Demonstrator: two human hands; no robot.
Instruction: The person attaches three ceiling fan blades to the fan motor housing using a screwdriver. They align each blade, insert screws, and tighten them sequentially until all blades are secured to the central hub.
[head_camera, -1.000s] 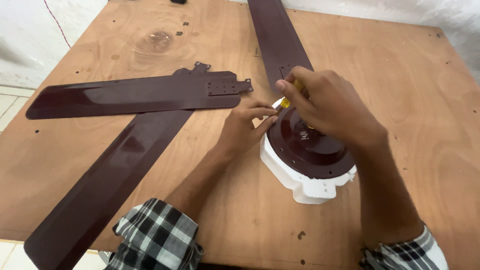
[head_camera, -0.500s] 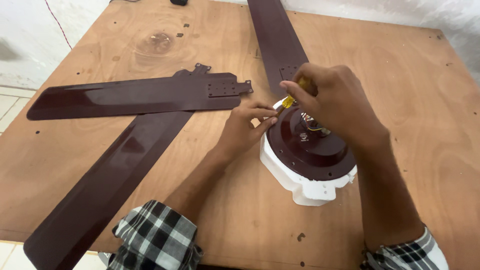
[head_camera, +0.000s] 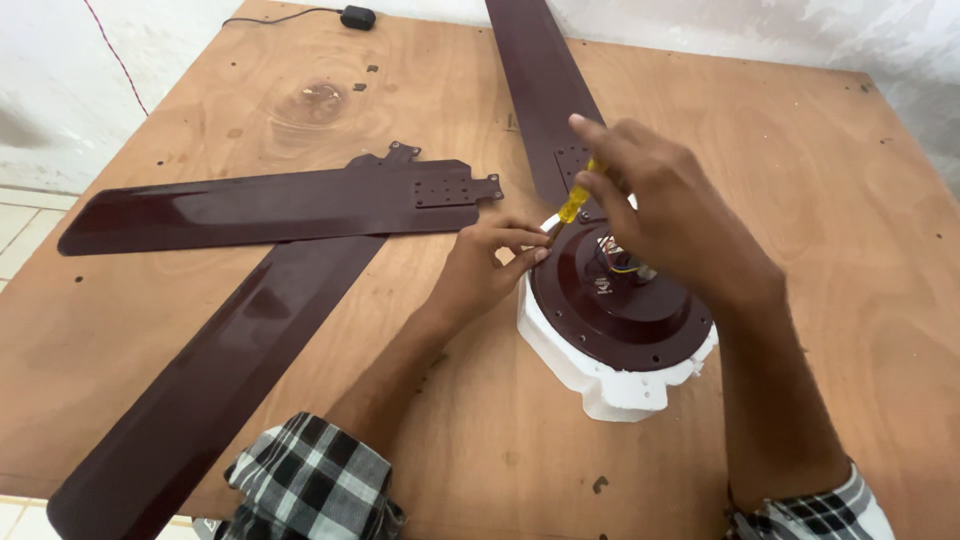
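**Ceiling-fan parts on plywood tabletop: head view**

Setting: bare plywood tabletop, knotted and stained, standing against a white wall; pale floor tiles at the left edge.

Head view, hands:
- Right hand: arm comes in from the lower right, checked cuff at the wrist, hand arched above the motor; fingers closed around a yellow-handled screwdriver, which slants down and to the left towards the motor's rim.
- Left hand: forearm comes up from the lower middle, checked sleeve rolled at the elbow; fingertips pinched together at the screwdriver's tip, just beside the motor's left edge. What they pinch is too small to tell.

Head view, things:
- Fan motor: one, round, dark maroon top plate with screw holes round the rim and coloured wires at its centre; it sits in a white foam cradle, right of middle.
- Fan blades: three, dark maroon. One lies crosswise at the left, bracket end towards the hands; one runs diagonally to the lower left; one runs from the motor to the far edge.
- Black adapter: one, small, with its cable, at the far edge.
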